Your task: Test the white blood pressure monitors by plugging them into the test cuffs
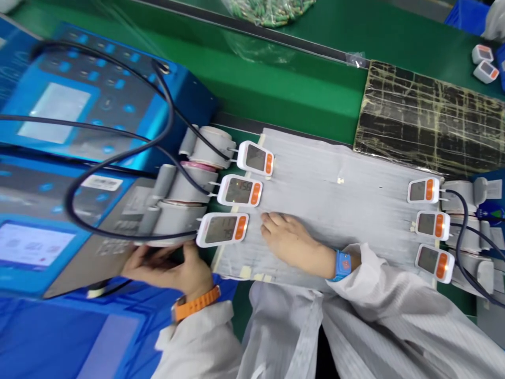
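Observation:
My left hand is at the near end of a row of grey wrapped cuffs, its thumb apart from its curled fingers. Its fingertips are partly hidden against the nearest cuff, and I cannot tell how firmly they touch. My right hand lies palm down on the grey-covered board, fingers stretched out, holding nothing. Between the cuffs and this hand are three white blood pressure monitors with orange buttons: a near one, a middle one and a far one. The near two show digits.
Blue test machines stand at the left, with black tubes looping to the cuffs. Three more monitors line the board's right edge beside other cuffs. A black taped block lies behind. A blue bin sits at lower left.

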Demonstrator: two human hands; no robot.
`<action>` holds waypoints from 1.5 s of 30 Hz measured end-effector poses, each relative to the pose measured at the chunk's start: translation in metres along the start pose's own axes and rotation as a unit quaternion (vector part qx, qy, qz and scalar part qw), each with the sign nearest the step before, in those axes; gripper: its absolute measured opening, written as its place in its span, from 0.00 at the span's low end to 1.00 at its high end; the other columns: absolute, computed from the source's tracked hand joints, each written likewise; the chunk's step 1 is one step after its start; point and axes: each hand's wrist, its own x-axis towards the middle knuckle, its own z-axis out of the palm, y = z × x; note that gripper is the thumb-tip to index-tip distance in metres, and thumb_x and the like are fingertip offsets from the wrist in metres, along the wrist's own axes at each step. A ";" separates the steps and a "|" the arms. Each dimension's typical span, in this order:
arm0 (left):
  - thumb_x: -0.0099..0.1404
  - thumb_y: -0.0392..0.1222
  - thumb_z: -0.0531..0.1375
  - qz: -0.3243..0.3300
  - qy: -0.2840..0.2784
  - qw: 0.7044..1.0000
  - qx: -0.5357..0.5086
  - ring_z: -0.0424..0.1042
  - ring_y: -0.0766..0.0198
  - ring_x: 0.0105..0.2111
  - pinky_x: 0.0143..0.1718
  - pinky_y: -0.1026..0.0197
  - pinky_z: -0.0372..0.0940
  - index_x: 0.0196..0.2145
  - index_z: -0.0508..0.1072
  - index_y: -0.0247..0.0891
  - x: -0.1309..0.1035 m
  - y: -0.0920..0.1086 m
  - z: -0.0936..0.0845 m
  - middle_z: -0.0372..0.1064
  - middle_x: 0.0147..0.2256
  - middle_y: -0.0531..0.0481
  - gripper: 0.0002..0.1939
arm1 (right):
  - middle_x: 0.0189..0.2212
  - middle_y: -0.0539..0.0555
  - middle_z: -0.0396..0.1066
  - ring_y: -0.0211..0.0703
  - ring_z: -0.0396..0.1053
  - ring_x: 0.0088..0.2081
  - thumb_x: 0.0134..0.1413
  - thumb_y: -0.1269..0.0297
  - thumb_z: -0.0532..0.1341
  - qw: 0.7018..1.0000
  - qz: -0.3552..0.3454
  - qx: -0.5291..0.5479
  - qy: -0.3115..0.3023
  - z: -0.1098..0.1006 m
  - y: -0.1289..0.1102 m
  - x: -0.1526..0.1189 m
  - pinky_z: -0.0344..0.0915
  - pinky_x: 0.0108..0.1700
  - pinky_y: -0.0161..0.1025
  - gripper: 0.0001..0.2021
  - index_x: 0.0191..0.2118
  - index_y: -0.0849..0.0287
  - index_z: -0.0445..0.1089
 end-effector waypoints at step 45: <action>0.59 0.38 0.68 0.354 -0.167 0.902 0.180 0.70 0.48 0.45 0.52 0.42 0.58 0.45 0.75 0.42 0.005 0.048 -0.058 0.74 0.45 0.40 0.16 | 0.54 0.67 0.68 0.55 0.68 0.54 0.62 0.70 0.60 0.968 0.094 0.200 0.117 0.054 -0.060 0.000 0.69 0.54 0.49 0.17 0.56 0.66 0.67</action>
